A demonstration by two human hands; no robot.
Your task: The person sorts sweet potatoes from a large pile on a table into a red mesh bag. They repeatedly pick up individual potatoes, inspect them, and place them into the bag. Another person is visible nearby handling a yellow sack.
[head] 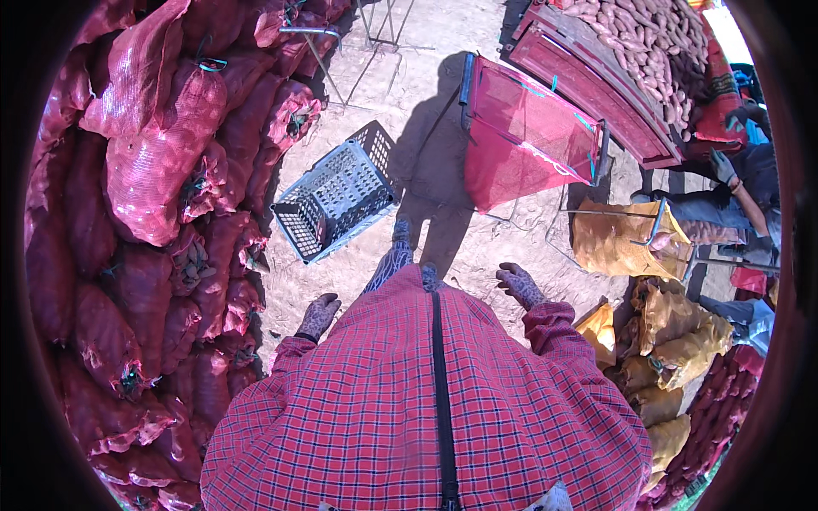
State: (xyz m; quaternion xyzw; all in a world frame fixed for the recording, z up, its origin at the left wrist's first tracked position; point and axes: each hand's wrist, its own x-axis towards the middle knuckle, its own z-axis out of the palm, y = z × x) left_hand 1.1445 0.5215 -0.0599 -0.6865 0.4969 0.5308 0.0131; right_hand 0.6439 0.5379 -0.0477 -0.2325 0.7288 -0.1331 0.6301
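Note:
My left hand, in a patterned glove, hangs beside the left side of my red checked jacket, holding nothing. On the other side, my right hand is held out over the bare ground, its gloved fingers apart and nothing in them. A plastic crate with perforated walls stands ahead of my left foot; no produce shows in it. Ahead to the right, a pink mesh sack hangs stretched in a metal stand, its mouth held wide. Neither hand touches the crate or the sack.
Filled red mesh sacks are piled along the left. A metal stand is at the top. Sweet potatoes heap behind a red metal ledge. At right, a person's gloved hand is near a yellow mesh sack; filled yellow sacks lie below.

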